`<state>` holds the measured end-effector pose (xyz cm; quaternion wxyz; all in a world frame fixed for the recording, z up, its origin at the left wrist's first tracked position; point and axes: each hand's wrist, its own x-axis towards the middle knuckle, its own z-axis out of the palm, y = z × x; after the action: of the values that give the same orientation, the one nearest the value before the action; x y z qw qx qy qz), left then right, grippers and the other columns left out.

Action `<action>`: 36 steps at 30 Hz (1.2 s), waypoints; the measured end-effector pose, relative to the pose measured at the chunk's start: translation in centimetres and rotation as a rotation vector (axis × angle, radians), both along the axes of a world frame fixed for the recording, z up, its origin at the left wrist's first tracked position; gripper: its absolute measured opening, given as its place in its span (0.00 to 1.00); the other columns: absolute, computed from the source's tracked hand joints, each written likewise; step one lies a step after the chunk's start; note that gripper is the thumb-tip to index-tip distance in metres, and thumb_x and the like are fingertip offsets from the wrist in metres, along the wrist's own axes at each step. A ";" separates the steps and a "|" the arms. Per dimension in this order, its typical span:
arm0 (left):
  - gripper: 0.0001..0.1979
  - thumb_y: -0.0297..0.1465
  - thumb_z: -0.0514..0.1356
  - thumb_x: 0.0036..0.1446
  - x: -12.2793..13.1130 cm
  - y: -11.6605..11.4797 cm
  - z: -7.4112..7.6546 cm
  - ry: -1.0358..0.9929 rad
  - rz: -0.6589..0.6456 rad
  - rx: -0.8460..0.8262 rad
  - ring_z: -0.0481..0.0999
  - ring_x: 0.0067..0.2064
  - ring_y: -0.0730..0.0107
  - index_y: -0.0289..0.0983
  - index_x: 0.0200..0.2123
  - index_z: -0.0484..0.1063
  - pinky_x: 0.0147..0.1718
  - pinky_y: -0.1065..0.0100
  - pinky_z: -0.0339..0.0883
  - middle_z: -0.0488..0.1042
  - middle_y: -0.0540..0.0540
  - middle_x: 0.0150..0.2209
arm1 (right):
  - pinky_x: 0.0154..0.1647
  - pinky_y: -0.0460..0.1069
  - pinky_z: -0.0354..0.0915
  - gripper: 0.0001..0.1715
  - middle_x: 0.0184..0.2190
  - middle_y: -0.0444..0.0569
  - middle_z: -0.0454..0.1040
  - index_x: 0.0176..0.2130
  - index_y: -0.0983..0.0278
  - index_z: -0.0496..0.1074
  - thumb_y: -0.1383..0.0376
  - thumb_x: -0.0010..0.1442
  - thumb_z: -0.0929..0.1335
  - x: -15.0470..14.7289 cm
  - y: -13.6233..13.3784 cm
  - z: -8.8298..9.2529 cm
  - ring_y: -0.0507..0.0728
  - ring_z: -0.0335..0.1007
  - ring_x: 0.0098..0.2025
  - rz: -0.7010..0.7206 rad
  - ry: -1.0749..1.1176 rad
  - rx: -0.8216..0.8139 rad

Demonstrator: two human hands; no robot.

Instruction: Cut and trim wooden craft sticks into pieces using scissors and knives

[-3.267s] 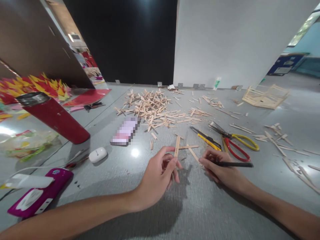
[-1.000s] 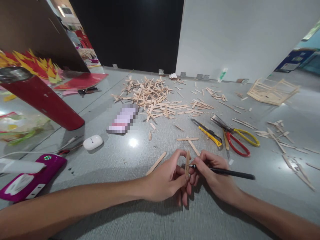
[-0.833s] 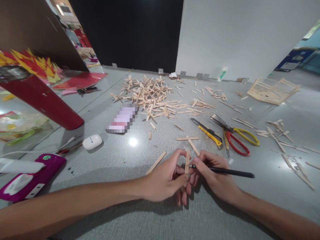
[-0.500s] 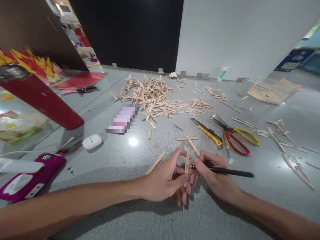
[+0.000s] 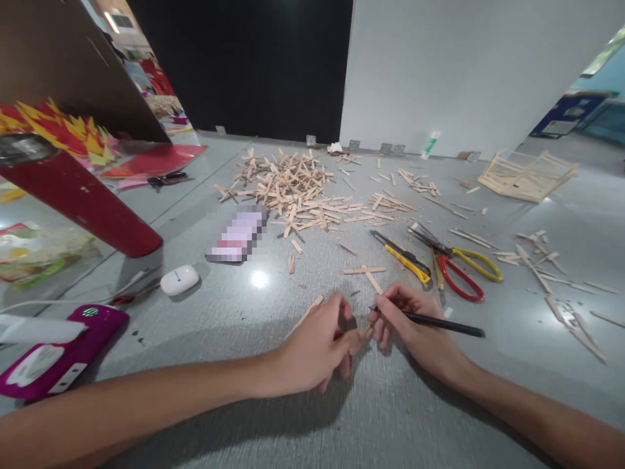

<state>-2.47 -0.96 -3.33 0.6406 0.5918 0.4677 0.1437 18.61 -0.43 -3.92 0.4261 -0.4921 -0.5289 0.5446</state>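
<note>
Tipping out of its near-upright pose in the head view, a narrow, flat, pale wooden stick (image 5: 370,331) is being shown foreshortened between the two hands, just past the left thumb tip. At the left hand (image 5: 315,345), the thumb-and-forefinger hold is being changed: the forefinger is being kept curled and apart from the stick, the thumb is being set at its near end. Which fingers are gripping it cannot be told; contact is being hidden by overlap and blur. By the right hand (image 5: 410,316), a slim black pen (image 5: 442,324) is being gripped, fingers closed around it; its tip, earlier being put to the stick's face, is now seemingly being held clear. Marking is probably being paused while the stick is being re-angled. Beyond the hands, a flat crosswise pale stick (image 5: 364,270) and a slanting pale stick (image 5: 374,282) are being left on the grey textured tabletop (image 5: 244,436). Another round-ended pale stick (image 5: 318,301) is being partly hidden by the left hand.
</note>
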 end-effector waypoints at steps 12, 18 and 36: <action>0.09 0.25 0.60 0.78 -1.7 3.3 -2.4 0.017 -0.516 1.181 0.74 0.69 0.59 0.41 0.47 0.79 0.65 0.57 0.61 0.85 0.49 0.58 | 0.18 0.44 0.65 0.29 0.18 0.44 0.77 0.26 0.60 0.71 0.46 0.62 0.81 1.7 0.5 -0.4 0.50 0.70 0.16 -0.073 -0.090 0.017; 0.11 0.38 0.60 0.81 -1.3 2.3 -3.4 0.141 -0.446 1.422 0.78 0.63 0.56 0.40 0.53 0.81 0.64 0.55 0.63 0.85 0.46 0.58 | 0.16 0.44 0.61 0.28 0.16 0.41 0.74 0.26 0.59 0.69 0.47 0.66 0.77 1.6 0.5 -0.5 0.50 0.66 0.15 0.020 -0.161 0.027; 0.08 0.27 0.60 0.77 -1.3 1.1 -2.2 0.303 -0.568 1.445 0.76 0.62 0.50 0.38 0.55 0.75 0.61 0.51 0.65 0.77 0.39 0.66 | 0.17 0.47 0.53 0.29 0.12 0.39 0.64 0.21 0.56 0.62 0.53 0.71 0.68 1.4 0.4 -0.5 0.50 0.57 0.13 0.124 -0.359 0.071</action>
<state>-3.73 0.11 -5.57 0.0392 0.9711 0.1718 0.1609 20.05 -0.01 -4.39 0.3077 -0.5325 -0.6447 0.4540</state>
